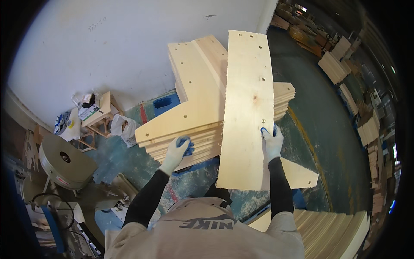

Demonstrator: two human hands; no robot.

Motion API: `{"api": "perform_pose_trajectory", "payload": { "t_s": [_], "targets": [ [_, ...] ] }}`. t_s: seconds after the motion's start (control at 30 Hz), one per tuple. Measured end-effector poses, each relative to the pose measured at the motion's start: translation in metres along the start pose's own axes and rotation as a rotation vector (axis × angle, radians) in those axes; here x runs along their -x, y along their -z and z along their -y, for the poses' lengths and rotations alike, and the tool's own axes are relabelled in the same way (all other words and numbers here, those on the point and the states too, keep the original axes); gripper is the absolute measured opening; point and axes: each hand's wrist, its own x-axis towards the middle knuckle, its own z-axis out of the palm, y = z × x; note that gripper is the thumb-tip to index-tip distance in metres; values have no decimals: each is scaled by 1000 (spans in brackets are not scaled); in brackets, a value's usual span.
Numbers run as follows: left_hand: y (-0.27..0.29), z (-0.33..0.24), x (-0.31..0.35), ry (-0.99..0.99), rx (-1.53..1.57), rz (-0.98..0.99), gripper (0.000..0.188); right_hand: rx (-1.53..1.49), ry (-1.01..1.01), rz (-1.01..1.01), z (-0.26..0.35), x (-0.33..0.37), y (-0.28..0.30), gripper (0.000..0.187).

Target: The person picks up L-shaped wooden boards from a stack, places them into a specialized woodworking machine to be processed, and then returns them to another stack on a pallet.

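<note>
A long pale plywood panel [248, 86] stands out in front of me, with small dark holes or fittings along its right side and top. Its right edge is in the grip of my right hand [272, 141], thumb on the face; the glove is white with blue fingertips. My left hand [176, 152], gloved the same way, holds nothing, its fingers loosely curled and apart. That hand is at the near edge of a stack of angled plywood pieces [189, 101], left of the panel. The panel hides part of the stack.
At lower left stands a grey-green machine with a round housing [64, 159]. Beyond it are a small wooden stool [103, 113] and a white plastic bag [125, 128]. More stacked boards [327, 228] lie at lower right. A white wall [129, 43] rises behind the stack.
</note>
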Motion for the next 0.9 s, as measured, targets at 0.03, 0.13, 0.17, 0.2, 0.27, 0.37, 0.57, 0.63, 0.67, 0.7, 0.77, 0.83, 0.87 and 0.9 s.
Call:
{"api": "perform_pose_trajectory", "payload": {
  "t_s": [0.03,0.13,0.17,0.2,0.27,0.37,0.57,0.63,0.67,0.7,0.77,0.83,0.87,0.9],
  "targets": [
    [8,8,-4,2,-15,-50,24,-9,1,20,-5,-38,-10,39],
    [12,29,-24,25,-37,-203,28,35,36,96,-19,-153,-48,38],
    [3,29,-33,26,-37,-262,28,71,45,139,-30,-192,-57,38],
    [-7,38,-37,56,-22,-306,28,108,55,181,-44,-230,-65,38],
    [-19,59,-48,51,-57,-383,25,181,20,253,-48,-283,-101,40],
    [-68,54,-69,132,-43,-414,24,310,74,313,-51,-344,-141,42],
    [-155,44,-105,133,-142,-418,22,813,668,351,-93,-398,-172,41],
    [-176,48,-111,194,-81,-359,21,537,543,375,-78,-381,-156,35],
    [-184,55,-117,205,-129,-352,18,357,477,406,-75,-362,-142,33],
    [-190,64,-126,156,-183,-338,18,176,413,436,-75,-334,-115,31],
    [-206,79,-144,73,-285,-306,18,156,284,613,-80,-280,-48,29],
    [-234,80,-167,26,-310,-279,23,436,349,733,-107,-237,37,27],
    [-252,83,-181,-35,-324,-274,25,521,189,774,-117,-223,86,29],
    [-272,84,-195,-41,-426,-265,27,592,24,812,-127,-208,136,31]
  ]
}}
